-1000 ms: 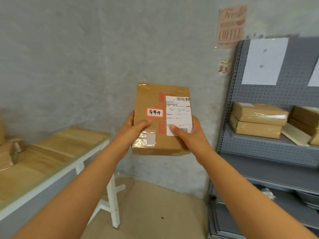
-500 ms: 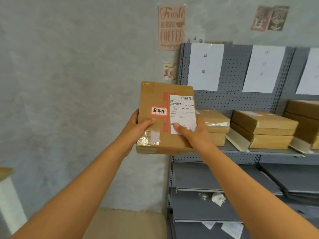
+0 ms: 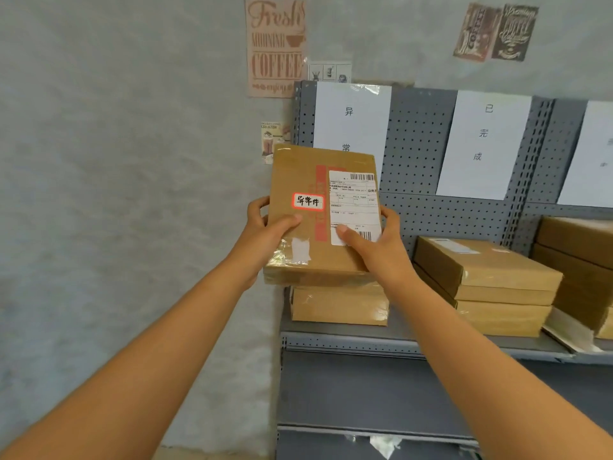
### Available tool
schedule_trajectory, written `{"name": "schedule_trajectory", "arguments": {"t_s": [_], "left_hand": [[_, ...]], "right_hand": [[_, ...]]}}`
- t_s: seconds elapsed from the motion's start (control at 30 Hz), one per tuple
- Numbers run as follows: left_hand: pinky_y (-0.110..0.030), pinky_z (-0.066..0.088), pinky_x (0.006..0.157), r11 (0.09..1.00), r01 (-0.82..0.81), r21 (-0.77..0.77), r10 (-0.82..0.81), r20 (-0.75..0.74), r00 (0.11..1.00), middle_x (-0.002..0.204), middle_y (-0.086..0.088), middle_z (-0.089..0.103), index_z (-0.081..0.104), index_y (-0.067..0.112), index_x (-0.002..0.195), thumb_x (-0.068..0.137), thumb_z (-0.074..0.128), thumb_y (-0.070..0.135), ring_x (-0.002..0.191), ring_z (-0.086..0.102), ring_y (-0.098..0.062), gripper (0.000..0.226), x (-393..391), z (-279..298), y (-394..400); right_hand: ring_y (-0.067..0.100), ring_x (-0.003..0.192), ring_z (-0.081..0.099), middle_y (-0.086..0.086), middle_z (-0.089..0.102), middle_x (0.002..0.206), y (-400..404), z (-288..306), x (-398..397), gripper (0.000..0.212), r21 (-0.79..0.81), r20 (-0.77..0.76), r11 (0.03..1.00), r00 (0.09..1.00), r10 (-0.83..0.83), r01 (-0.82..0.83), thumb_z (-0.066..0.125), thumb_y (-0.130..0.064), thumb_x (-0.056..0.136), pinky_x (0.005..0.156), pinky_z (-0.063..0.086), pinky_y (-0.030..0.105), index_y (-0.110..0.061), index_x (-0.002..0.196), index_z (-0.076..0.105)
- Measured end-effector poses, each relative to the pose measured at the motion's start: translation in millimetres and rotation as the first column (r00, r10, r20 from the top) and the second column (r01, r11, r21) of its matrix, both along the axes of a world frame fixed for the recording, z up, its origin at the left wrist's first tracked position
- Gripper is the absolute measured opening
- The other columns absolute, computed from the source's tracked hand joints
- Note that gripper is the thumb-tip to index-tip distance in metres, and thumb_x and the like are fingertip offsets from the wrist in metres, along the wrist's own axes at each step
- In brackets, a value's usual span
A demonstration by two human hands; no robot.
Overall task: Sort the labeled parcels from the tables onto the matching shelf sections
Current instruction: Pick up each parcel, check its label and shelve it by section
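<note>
Before grey shelving [image 3: 431,200], left hand [image 3: 265,240] and right hand [image 3: 374,250] each grip the upright parcel [image 3: 318,254], long axis vertical.

Grey wall [image 3: 116,161] has a pinkish "Fresh Morning Coffee" poster [image 3: 275,48] up top, with a small strip of three pictures [image 3: 329,72] just right of its lower corner and a little drinks card [image 3: 272,141] further down. Over to the upper right there's a pair of dark vintage coffee prints [image 3: 496,32] side by side, tilted a bit.
</note>
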State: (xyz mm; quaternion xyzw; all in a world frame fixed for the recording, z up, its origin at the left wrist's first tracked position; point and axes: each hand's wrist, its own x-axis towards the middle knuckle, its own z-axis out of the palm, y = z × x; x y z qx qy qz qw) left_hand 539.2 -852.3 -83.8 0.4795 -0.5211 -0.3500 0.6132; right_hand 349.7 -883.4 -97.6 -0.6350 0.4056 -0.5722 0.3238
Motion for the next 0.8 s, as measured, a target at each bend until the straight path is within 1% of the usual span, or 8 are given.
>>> {"name": "schedule_trajectory", "arguments": {"t_s": [0.1, 0.2, 0.33, 0.4, 0.47, 0.63, 0.73, 0.8], "left_hand": [[-0.032, 0.055, 0.089, 1.0, -0.022, 0.001, 0.022, 0.018, 1.0, 0.127, -0.001, 0.062, 0.032, 0.026, 0.144, 0.093, 0.066, 0.028, 0.104, 0.067, -0.017, 0.06, -24, 9, -34], [-0.03, 0.056, 0.086, 0.999, -0.029, 0.014, 0.029, 0.035, 0.999, 0.13, -0.001, 0.062, 0.033, 0.024, 0.149, 0.095, 0.064, 0.028, 0.103, 0.068, -0.015, 0.063, -41, 17, -67], [-0.024, 0.054, 0.079, 0.999, -0.037, 0.034, 0.034, 0.082, 0.996, 0.128, 0.002, 0.063, 0.036, 0.025, 0.147, 0.097, 0.06, 0.028, 0.099, 0.067, -0.012, 0.055, -56, 23, -104], [-0.022, 0.053, 0.073, 0.998, -0.039, 0.047, 0.035, 0.09, 0.995, 0.124, 0.003, 0.064, 0.038, 0.026, 0.146, 0.097, 0.059, 0.029, 0.095, 0.067, -0.009, 0.053, -60, 25, -122], [-0.023, 0.053, 0.073, 0.997, -0.041, 0.069, 0.035, 0.097, 0.995, 0.119, 0.004, 0.065, 0.039, 0.027, 0.144, 0.097, 0.059, 0.03, 0.092, 0.066, -0.009, 0.051, -62, 26, -139], [-0.023, 0.049, 0.065, 0.985, -0.051, 0.166, 0.03, 0.128, 0.991, 0.097, 0.011, 0.062, 0.041, 0.027, 0.138, 0.099, 0.056, 0.035, 0.083, 0.063, -0.007, 0.043, -60, 23, -177], [-0.029, 0.049, 0.063, 0.966, -0.069, 0.249, 0.029, 0.16, 0.987, 0.097, 0.007, 0.061, 0.04, 0.024, 0.141, 0.098, 0.055, 0.043, 0.082, 0.061, -0.012, 0.049, -53, 23, -194], [-0.034, 0.052, 0.071, 0.95, -0.089, 0.3, 0.028, 0.2, 0.979, 0.105, 0.002, 0.062, 0.04, 0.023, 0.141, 0.096, 0.055, 0.049, 0.087, 0.061, -0.018, 0.054, -47, 25, -207]], "right_hand": [[0.01, 0.106, 0.056, -0.011, 0.052, 0.119, -39, 10, -23, 0.076, -0.012, -0.009, 1.0, 1.0, 0.007, -0.007, 0.075, -0.031, 0.085, 0.087, 0.045, 0.025, -0.023, 0.142, 0.025], [0.011, 0.108, 0.055, -0.011, 0.052, 0.119, -70, 15, -39, 0.076, -0.023, -0.021, 1.0, 1.0, 0.001, -0.002, 0.075, -0.032, 0.086, 0.086, 0.043, 0.025, -0.022, 0.143, 0.026], [0.011, 0.11, 0.055, -0.01, 0.053, 0.121, -106, 15, -52, 0.076, 0.003, -0.03, 1.0, 0.999, -0.012, 0.012, 0.072, -0.033, 0.087, 0.087, 0.043, 0.025, -0.021, 0.145, 0.024], [0.013, 0.107, 0.056, -0.011, 0.053, 0.12, -122, 17, -57, 0.073, 0.028, -0.05, 0.999, 0.999, -0.014, 0.016, 0.07, -0.032, 0.089, 0.082, 0.044, 0.022, -0.022, 0.145, 0.024], [0.012, 0.103, 0.055, -0.011, 0.052, 0.118, -137, 20, -60, 0.07, 0.048, -0.079, 0.998, 0.997, -0.026, 0.03, 0.068, -0.032, 0.091, 0.076, 0.045, 0.021, -0.022, 0.145, 0.024], [0.016, 0.111, 0.056, -0.01, 0.054, 0.121, -175, 18, -60, 0.071, 0.106, -0.135, 0.993, 0.99, -0.029, 0.043, 0.069, -0.038, 0.089, 0.097, 0.048, 0.035, -0.023, 0.145, 0.029], [0.016, 0.114, 0.057, -0.011, 0.054, 0.123, -194, 20, -56, 0.071, 0.132, -0.176, 0.99, 0.984, -0.017, 0.041, 0.068, -0.043, 0.088, 0.098, 0.049, 0.035, -0.024, 0.146, 0.032], [0.016, 0.113, 0.058, -0.009, 0.056, 0.128, -204, 25, -54, 0.069, 0.16, -0.211, 0.986, 0.977, -0.016, 0.051, 0.067, -0.046, 0.088, 0.09, 0.051, 0.032, -0.024, 0.144, 0.035]]}}
